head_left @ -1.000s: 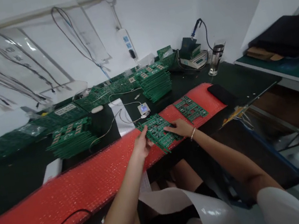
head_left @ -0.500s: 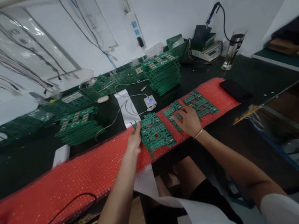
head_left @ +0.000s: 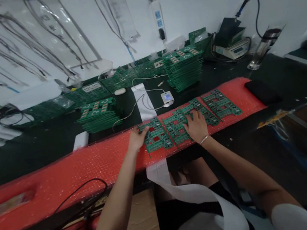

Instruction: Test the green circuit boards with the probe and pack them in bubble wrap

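Several green circuit boards lie side by side on a red bubble-wrap strip (head_left: pixel 74 169). My left hand (head_left: pixel 136 139) is at the left edge of the leftmost circuit board (head_left: pixel 162 139), thumb over its top and fingers at its upper left corner. My right hand (head_left: pixel 198 127) rests with fingers spread over the adjoining boards, the second circuit board (head_left: pixel 174 121) and the third circuit board (head_left: pixel 208 115), hiding part of them. Beyond it on the right lies another circuit board (head_left: pixel 222 103), untouched.
Two board stacks stand behind: a tall stack (head_left: pixel 184 70) and a lower stack (head_left: pixel 99 116). Between them sits a small white device with a screen (head_left: pixel 167 97), with cables. A black phone-like slab (head_left: pixel 263 92), a bottle (head_left: pixel 264 47) and a soldering iron (head_left: pixel 245 3) are at right.
The leftmost board, tilted in my left hand before, now lies flatter beside the others. My right hand has spread its fingers over the boards. The view has shifted left.
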A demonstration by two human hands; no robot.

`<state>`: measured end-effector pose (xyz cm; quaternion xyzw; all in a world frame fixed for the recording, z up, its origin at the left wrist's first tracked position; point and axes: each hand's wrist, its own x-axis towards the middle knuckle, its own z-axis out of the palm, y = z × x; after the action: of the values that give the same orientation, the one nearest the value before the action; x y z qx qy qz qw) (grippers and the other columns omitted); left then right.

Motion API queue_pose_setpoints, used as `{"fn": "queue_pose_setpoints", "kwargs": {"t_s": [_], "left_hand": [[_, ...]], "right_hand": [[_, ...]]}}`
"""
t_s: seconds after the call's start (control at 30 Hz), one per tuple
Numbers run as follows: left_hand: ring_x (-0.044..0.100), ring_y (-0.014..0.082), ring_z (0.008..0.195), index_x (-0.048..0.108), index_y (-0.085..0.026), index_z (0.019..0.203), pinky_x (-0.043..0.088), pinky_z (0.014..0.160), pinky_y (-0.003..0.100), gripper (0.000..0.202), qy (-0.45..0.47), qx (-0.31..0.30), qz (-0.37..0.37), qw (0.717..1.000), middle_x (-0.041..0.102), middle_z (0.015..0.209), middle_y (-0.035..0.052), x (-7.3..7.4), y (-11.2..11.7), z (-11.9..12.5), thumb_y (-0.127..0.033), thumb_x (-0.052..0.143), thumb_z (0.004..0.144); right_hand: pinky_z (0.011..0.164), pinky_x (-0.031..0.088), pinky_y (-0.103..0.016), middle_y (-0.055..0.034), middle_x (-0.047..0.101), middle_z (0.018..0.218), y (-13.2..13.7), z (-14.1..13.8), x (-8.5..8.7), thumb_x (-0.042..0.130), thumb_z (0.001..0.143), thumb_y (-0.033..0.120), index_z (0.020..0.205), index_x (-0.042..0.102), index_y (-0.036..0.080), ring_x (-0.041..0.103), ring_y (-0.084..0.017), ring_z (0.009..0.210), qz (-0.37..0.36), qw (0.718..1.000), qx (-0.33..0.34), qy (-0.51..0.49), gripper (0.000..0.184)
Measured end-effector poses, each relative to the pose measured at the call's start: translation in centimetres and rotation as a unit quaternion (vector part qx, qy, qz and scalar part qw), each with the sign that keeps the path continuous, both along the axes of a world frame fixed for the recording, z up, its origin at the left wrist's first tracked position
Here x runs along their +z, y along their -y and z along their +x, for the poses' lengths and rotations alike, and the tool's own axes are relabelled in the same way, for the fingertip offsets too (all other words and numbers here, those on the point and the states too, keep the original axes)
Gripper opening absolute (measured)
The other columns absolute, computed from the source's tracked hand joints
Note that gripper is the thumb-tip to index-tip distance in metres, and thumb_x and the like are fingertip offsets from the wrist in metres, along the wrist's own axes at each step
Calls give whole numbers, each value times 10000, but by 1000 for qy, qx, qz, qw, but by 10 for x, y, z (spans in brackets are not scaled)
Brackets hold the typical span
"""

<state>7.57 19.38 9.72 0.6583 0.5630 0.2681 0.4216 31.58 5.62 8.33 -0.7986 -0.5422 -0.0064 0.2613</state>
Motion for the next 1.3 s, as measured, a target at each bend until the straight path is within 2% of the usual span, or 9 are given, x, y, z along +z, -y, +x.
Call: {"fn": "queue_pose_setpoints", "kwargs": {"t_s": [0.13, 0.23, 0.4, 0.5, 0.67, 0.87, 1.03, 1.17, 1.3], "left_hand": [[577, 397, 1201, 523, -35, 1326, 485, 980, 469, 734, -284, -12, 222, 933, 571, 1297, 286, 9, -2, -4, -479, 730, 781], [448, 394, 1345, 458, -55, 1420, 413, 1068, 486, 644, -358, 5, 326, 875, 441, 1461, 265, 35, -42, -24, -392, 588, 886], [185, 345, 1510, 343, -24, 1499, 193, 1204, 499, 734, -437, 7, 305, 846, 233, 1611, 226, 70, -127, -82, -115, 552, 801], [279, 361, 1476, 448, -78, 1447, 178, 1196, 537, 675, -426, -4, 250, 870, 332, 1576, 205, 72, -151, -106, -136, 590, 790], [595, 283, 1191, 709, -175, 1050, 368, 1095, 395, 234, -316, 9, 289, 904, 702, 1206, 118, 82, -143, -125, -211, 602, 845], [551, 208, 1093, 576, -65, 1208, 389, 1018, 345, 374, -214, 148, 354, 898, 629, 1166, 132, 122, -87, -130, -310, 364, 1021], [550, 162, 633, 658, -146, 812, 452, 636, 252, 352, -138, 131, 242, 951, 571, 631, 8, 82, -33, -116, -439, 503, 931], [624, 188, 646, 670, -160, 854, 488, 624, 260, 293, -91, 107, 123, 983, 654, 684, 35, 23, -4, -102, -446, 611, 823], [653, 277, 948, 678, -128, 1040, 513, 860, 360, 396, -134, 95, 113, 980, 693, 963, 133, -6, 14, -93, -386, 699, 740]], "right_hand": [[939, 414, -463, -165, 573, 1299, 15, -14, -4, 569, 926, 336, 1084, 691, 161, 477, -336, 1203, 67, 990, 50, 112, 265], [928, 426, -449, -143, 599, 1239, 21, -11, -10, 557, 941, 386, 1054, 700, 168, 492, -313, 1165, 103, 985, 67, 120, 284], [923, 449, -459, -140, 622, 1187, 24, -3, -21, 542, 943, 399, 1054, 695, 184, 523, -308, 1125, 126, 981, 85, 124, 287], [920, 460, -480, -141, 632, 1178, 25, -4, -27, 547, 933, 382, 1041, 702, 206, 539, -316, 1111, 121, 982, 91, 114, 258], [910, 465, -475, -143, 638, 1170, 26, -8, -32, 551, 933, 388, 1021, 707, 198, 542, -318, 1103, 116, 984, 92, 100, 262], [953, 439, -449, -132, 631, 1198, 29, -9, -17, 539, 949, 402, 1052, 696, 186, 527, -299, 1137, 118, 983, 97, 101, 286], [959, 437, -445, -130, 637, 1200, 27, -9, -14, 545, 945, 409, 1061, 696, 179, 531, -286, 1128, 131, 984, 88, 77, 299], [988, 428, -459, -101, 644, 1260, 24, -16, -18, 561, 937, 437, 1105, 705, 212, 519, -287, 1188, 100, 983, 142, 59, 315], [1091, 363, -493, -57, 546, 1447, 26, -26, -16, 581, 926, 500, 1270, 659, 253, 407, -310, 1360, 48, 965, 247, 71, 431]]}}
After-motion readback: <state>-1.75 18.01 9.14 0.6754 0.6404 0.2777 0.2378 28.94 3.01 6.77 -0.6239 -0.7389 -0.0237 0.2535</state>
